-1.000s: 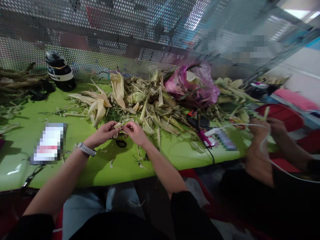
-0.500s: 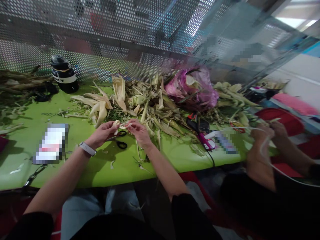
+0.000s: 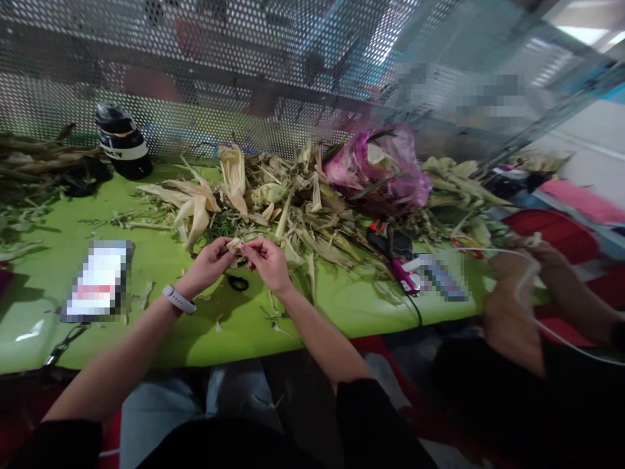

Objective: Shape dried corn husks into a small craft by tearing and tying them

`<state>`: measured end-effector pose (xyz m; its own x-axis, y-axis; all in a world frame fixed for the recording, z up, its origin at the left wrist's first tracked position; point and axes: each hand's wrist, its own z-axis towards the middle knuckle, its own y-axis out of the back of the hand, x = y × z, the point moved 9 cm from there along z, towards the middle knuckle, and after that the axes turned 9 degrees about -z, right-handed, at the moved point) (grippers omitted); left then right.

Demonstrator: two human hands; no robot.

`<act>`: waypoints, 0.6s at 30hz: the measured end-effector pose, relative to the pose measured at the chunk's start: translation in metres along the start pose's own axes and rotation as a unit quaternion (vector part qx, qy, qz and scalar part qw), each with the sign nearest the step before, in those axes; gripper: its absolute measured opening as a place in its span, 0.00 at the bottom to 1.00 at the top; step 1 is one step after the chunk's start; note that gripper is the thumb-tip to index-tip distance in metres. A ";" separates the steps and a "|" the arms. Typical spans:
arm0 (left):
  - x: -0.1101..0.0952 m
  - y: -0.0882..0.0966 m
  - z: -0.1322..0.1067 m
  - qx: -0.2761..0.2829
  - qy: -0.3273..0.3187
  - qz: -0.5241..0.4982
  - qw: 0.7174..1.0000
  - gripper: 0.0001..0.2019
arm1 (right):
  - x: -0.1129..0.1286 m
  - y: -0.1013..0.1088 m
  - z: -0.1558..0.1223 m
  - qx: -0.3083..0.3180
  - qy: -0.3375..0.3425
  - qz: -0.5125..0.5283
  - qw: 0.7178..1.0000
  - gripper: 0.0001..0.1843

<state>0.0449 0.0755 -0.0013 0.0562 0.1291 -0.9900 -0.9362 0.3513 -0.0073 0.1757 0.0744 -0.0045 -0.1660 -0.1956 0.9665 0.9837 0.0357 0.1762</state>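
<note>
Between my fingertips is a small pale piece of corn husk (image 3: 235, 245), folded or bunched up. My left hand (image 3: 213, 262) pinches it from one side, and a white watch band circles that wrist. From the other side my right hand (image 3: 268, 264) grips it, fingers curled and close to the left ones. Below the hands, black-handled scissors (image 3: 238, 283) lie on the green table, mostly hidden by my hands. Just behind, a heap of dry corn husks (image 3: 263, 189) spreads out, with a large curled pale husk (image 3: 195, 218) at its left.
A phone (image 3: 100, 280) lies at left, and a dark bottle (image 3: 124, 143) stands behind it. A pink plastic bag (image 3: 381, 169) rests on the husks. Another phone (image 3: 444, 277) and a pink device with a cable (image 3: 405, 277) lie at right, near another person's hands (image 3: 517, 267).
My hands have come closer together around the husk piece, my left hand moving right. They now cover more of the scissors. The other person's hands have shifted slightly.
</note>
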 end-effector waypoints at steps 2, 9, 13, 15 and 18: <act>-0.002 -0.001 0.000 0.005 -0.014 0.021 1.000 0.14 | 0.001 0.002 0.000 -0.004 0.011 -0.020 1.000 0.17; -0.010 -0.006 -0.002 0.013 -0.014 0.045 0.999 0.14 | 0.004 0.005 0.000 -0.024 0.053 -0.052 0.997 0.14; -0.008 -0.006 -0.002 0.004 -0.011 0.044 0.999 0.13 | 0.005 0.006 -0.001 -0.024 0.061 -0.086 0.994 0.14; -0.008 -0.005 -0.003 -0.004 -0.027 0.063 0.998 0.13 | 0.008 0.007 -0.002 -0.029 0.070 -0.109 0.991 0.14; -0.009 -0.004 -0.004 -0.016 -0.047 0.109 0.993 0.14 | 0.012 0.008 -0.004 -0.030 0.079 -0.123 0.989 0.12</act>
<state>0.0470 0.0695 0.0069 -0.1183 0.2864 -0.9508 -0.9399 0.2764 0.2003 0.1818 0.0689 0.0074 -0.3923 -0.3425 0.8537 0.9182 -0.0901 0.3858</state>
